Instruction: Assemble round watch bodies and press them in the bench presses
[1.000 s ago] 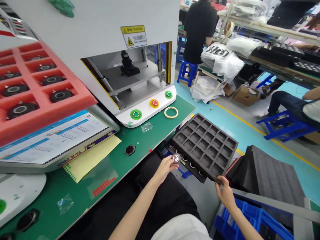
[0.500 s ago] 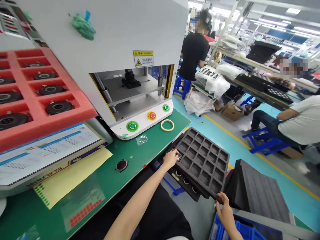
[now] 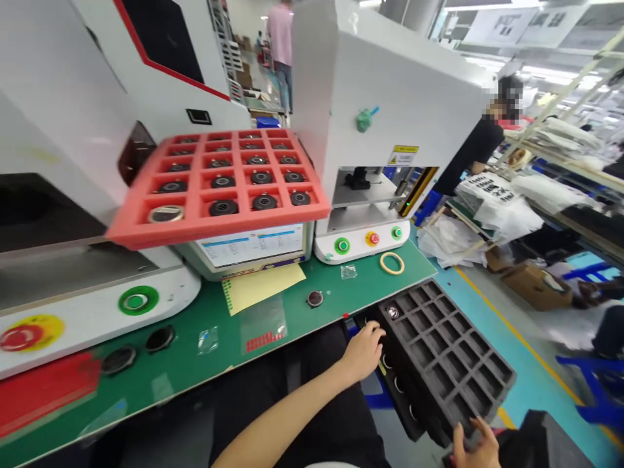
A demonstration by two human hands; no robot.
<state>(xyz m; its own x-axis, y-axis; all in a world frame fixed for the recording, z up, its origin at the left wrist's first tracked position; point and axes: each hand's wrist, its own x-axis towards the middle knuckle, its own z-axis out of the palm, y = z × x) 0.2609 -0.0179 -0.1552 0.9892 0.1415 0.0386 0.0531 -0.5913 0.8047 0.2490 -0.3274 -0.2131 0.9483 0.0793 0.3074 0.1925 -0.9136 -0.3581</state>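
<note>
A black foam tray (image 3: 446, 351) with square pockets lies tilted beside the bench, and one round shiny part (image 3: 392, 313) sits in its far left corner pocket. My left hand (image 3: 363, 351) is at the tray's left side, fingers loosely bent and slightly apart, with no item visible in them. At the near right corner my right hand (image 3: 476, 447) grips the tray edge between thumb and fingers. Below the tray, a second dark tray (image 3: 404, 406) with several round parts partly sticks out.
A red foam tray (image 3: 234, 224) of round black parts rests above a monitor (image 3: 253, 247). One round part (image 3: 314, 298) and a cream ring (image 3: 392, 262) lie on the green bench (image 3: 336, 313). White press machines (image 3: 385, 97) stand behind; a person (image 3: 470, 153) is farther back.
The view has swung left. My left hand has let go of the round part, which now sits in the corner pocket, and has drawn back to the tray's side. My right hand remains at the corner.
</note>
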